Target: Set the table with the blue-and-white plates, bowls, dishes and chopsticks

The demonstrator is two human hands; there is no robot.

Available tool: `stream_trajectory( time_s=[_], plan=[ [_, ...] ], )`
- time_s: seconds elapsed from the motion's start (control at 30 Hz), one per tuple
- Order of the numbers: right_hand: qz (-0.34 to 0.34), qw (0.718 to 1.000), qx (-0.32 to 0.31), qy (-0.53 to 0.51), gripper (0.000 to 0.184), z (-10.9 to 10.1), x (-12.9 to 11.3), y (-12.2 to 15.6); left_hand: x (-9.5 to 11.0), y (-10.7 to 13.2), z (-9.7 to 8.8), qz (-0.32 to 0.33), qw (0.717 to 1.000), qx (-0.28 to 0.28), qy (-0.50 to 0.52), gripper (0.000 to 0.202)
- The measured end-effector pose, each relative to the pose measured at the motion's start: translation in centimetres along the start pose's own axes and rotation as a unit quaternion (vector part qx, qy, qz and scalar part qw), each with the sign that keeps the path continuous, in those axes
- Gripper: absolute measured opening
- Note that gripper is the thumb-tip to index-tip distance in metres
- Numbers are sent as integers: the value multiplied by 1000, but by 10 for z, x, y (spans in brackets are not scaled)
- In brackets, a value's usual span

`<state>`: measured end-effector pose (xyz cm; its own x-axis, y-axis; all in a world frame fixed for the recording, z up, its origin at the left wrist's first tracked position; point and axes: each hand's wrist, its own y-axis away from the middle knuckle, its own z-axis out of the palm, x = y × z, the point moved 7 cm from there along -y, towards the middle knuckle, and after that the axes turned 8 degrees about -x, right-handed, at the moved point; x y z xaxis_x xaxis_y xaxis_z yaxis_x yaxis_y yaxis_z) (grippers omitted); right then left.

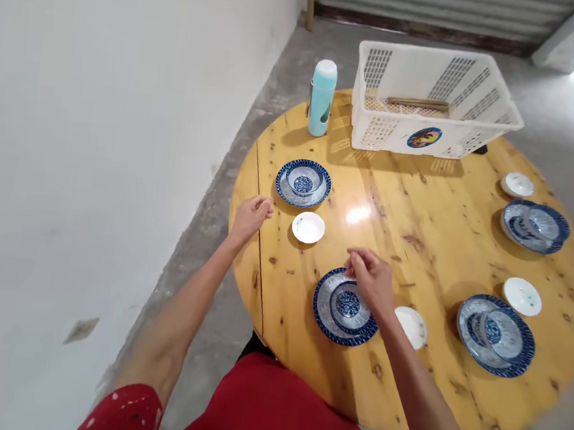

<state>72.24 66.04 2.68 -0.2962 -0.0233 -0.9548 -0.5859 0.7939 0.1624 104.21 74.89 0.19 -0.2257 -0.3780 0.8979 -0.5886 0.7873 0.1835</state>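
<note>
My left hand (pixel 252 217) is above the table's left side with its fingers curled closed and nothing showing in them. Close beside it are a blue-rimmed plate (pixel 285 194) with a patterned bowl (pixel 304 179) in it and a small white dish (pixel 308 228). My right hand (pixel 371 277) hovers over the right edge of the near plate (pixel 325 318), partly hiding it. Its fingers are pressed together, with nothing visible between them. A bowl (pixel 348 305) sits in that plate, and a white dish (pixel 411 327) lies right of it, partly behind my forearm.
On the round wooden table (pixel 420 215), a light-blue bottle (pixel 322 102) stands at the back. Next to it, a white plastic basket (pixel 429 131) holds chopsticks (pixel 416 103). Two more plates (pixel 521 356) with bowls and white dishes (pixel 522 296) sit on the right. A white wall rises at left.
</note>
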Motion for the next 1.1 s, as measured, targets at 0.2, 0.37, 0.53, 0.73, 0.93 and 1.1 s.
stream_trajectory(
  time_s=[0.2, 0.37, 0.53, 0.73, 0.93, 1.1],
  plan=[
    [35, 994, 47, 90, 31, 51, -17, -143, 8, -111, 1, 26, 992, -75, -101, 35],
    [99, 965, 58, 237, 24, 81, -11, -209, 18, -157, 20, 57, 971, -115, -201, 37],
    [133, 935, 63, 323, 26, 95, -11, -223, 22, -167, 34, 72, 935, -177, -297, 36],
    [159, 924, 45, 344, 27, 91, -4, -233, 34, -166, 41, 130, 901, -181, -373, 59],
    [115, 957, 76, 257, 29, 44, -23, -174, 89, -112, 58, 180, 891, -197, -368, 51],
    [100, 950, 147, 259, 31, -21, -44, -50, 125, -21, 113, 218, 867, -286, -345, 52]
  ],
)
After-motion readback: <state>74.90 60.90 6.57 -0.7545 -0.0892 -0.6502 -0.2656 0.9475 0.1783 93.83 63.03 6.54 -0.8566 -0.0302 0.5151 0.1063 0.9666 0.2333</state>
